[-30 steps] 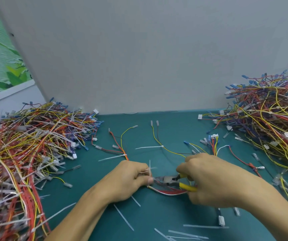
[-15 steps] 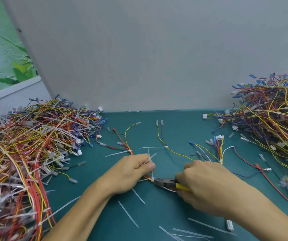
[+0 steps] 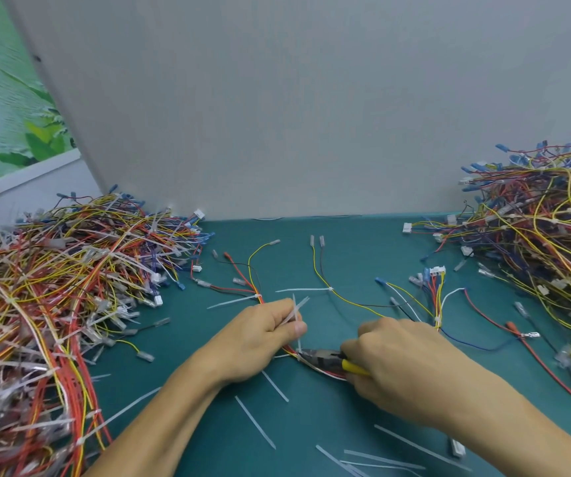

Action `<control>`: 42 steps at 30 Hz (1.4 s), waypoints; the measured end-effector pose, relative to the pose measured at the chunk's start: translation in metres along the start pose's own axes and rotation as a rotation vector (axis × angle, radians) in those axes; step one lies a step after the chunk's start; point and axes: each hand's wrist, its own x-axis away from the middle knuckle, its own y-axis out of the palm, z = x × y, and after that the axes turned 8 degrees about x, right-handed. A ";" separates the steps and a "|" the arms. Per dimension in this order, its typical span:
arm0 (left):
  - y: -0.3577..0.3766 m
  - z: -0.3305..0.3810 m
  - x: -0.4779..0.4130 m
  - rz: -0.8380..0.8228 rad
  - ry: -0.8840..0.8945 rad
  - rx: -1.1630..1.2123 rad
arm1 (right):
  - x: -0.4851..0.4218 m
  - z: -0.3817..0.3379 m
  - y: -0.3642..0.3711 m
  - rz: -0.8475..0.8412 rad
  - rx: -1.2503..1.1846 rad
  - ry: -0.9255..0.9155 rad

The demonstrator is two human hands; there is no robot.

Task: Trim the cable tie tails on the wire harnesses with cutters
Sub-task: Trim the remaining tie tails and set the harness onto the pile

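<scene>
Two closed hands: left hand (image 3: 253, 342) pinching white tie tails (image 3: 294, 311), right hand (image 3: 397, 366) gripping yellow-handled cutters (image 3: 322, 359), tip at red-yellow harness (image 3: 257, 292).

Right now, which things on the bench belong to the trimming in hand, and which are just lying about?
In use: left hand pinching tie tails; right hand gripping cutters; harness spread on the mat.
Lying about: left pile of harnesses; right pile; cut tails near the arms.
</scene>
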 end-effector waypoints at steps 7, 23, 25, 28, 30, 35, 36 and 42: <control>0.000 0.000 0.000 -0.001 -0.008 0.003 | -0.001 0.001 0.002 0.020 -0.001 0.001; 0.002 -0.001 -0.002 0.004 -0.023 0.003 | -0.004 0.000 0.007 0.030 0.072 -0.027; 0.002 -0.001 -0.002 0.003 -0.021 0.002 | -0.004 0.000 0.007 0.025 0.079 -0.031; 0.002 -0.001 -0.001 -0.001 -0.012 -0.002 | -0.005 0.001 0.006 0.012 0.088 -0.037; 0.002 -0.001 -0.002 -0.002 -0.007 -0.010 | -0.005 0.001 0.007 0.006 0.090 -0.041; 0.003 -0.002 -0.001 0.011 0.002 -0.009 | -0.005 0.001 0.007 -0.010 0.081 -0.041; 0.003 -0.002 -0.001 0.013 0.003 -0.013 | -0.005 0.001 0.007 -0.009 0.074 -0.039; 0.003 -0.006 -0.002 0.038 0.019 0.029 | -0.004 0.000 0.008 -0.007 0.058 -0.041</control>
